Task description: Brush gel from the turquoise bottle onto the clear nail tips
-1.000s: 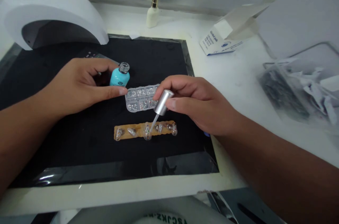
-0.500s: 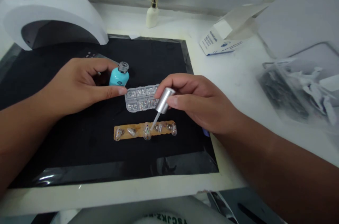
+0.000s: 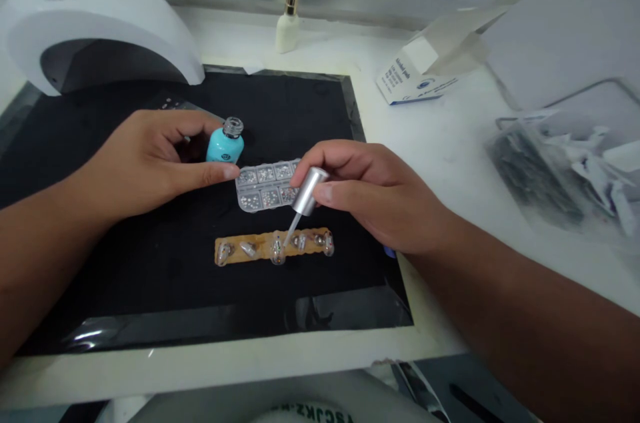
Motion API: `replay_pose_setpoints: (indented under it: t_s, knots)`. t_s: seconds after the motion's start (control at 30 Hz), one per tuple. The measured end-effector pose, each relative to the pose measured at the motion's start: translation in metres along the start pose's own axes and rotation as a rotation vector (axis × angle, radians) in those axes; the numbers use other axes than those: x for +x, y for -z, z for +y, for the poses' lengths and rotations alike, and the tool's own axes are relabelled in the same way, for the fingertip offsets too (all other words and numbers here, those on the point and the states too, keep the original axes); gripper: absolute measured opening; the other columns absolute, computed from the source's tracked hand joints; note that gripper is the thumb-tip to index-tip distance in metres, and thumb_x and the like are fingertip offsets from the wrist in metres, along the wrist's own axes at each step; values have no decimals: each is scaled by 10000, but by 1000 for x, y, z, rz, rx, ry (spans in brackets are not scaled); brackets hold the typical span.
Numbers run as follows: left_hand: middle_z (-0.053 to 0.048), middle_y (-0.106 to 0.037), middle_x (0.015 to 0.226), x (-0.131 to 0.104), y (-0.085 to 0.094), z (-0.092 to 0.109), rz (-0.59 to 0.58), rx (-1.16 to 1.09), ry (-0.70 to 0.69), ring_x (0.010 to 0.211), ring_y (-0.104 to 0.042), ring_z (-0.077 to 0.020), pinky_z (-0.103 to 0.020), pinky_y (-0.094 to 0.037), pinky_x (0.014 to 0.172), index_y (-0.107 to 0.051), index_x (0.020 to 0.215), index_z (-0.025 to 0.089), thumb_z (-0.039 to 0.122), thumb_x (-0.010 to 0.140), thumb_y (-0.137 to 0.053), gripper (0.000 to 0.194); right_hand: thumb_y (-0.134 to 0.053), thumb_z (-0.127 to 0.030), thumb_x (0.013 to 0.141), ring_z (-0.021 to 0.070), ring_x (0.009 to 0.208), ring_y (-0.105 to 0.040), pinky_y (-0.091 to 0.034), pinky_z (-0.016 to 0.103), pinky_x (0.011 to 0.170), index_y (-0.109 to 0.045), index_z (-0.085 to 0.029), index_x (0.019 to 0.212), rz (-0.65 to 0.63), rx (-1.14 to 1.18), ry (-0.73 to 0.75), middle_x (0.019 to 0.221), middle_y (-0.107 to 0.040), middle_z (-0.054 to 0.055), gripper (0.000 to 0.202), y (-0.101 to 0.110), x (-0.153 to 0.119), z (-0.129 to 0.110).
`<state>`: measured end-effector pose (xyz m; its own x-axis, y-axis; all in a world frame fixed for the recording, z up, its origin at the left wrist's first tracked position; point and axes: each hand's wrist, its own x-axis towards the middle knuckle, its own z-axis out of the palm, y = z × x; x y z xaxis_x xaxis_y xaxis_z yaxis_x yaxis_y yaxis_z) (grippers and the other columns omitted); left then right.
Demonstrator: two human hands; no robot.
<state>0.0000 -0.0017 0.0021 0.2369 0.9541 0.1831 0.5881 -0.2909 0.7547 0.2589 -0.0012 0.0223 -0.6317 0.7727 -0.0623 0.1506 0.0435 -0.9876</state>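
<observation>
My left hand (image 3: 170, 153) is closed around an uncapped turquoise bottle (image 3: 225, 146). Between the thumb and fingers of my right hand (image 3: 357, 186) is a silver-capped brush (image 3: 310, 191), slanting down to the left. Its tip is at the middle nail tip (image 3: 277, 248), one of several shiny decorated ones on an orange-brown strip (image 3: 263, 244). Behind the strip lies a clear divided case (image 3: 267, 174) of small sparkling stones, its right end hidden by my right fingers.
A white arched lamp (image 3: 115, 10) stands at the back left of the black mat (image 3: 165, 276). Behind the mat is a cream bottle with a gold cap (image 3: 287, 32). An alcohol pads box (image 3: 417, 76) and a clear bag (image 3: 565, 170) are on the right.
My right hand and the brush have shifted very slightly left, with the tip still at the middle nail tip. My left hand and the bottle have stayed in place.
</observation>
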Motion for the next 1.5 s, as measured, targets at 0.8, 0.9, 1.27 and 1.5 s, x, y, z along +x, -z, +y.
replay_pose_setpoints:
  t_s: [0.8,0.9,1.27,1.5]
  knots:
    - [6,-761,878,0,0,0,-2,0,-4,756,-664,-161,-234,-535,684,-769,947,228,454,715,-792,325,-559,-168,810,96,657,-554,-413,259,626,-638,-126,871,-3,27,18,728,-611,-4,108,-1,0,0]
    - [10,-760,891,0,0,-1,4,2,0,762,-665,-164,-240,-530,699,-767,958,238,450,713,-798,325,-553,-178,816,96,636,-538,-395,261,610,-639,-120,871,8,-13,8,703,-588,-10,117,-2,-1,-1]
    - [15,-756,879,0,-1,-1,3,-7,-11,760,-666,-152,-226,-522,681,-765,953,229,440,724,-801,314,-552,-171,813,104,645,-562,-415,265,616,-642,-124,865,26,37,17,718,-619,1,113,0,1,1]
    - [9,-751,859,0,0,-3,17,-8,-15,722,-654,-164,-245,-510,648,-771,964,232,517,703,-813,388,-554,-152,789,112,672,-587,-448,265,637,-649,-126,860,-19,70,11,752,-647,12,121,-1,1,0]
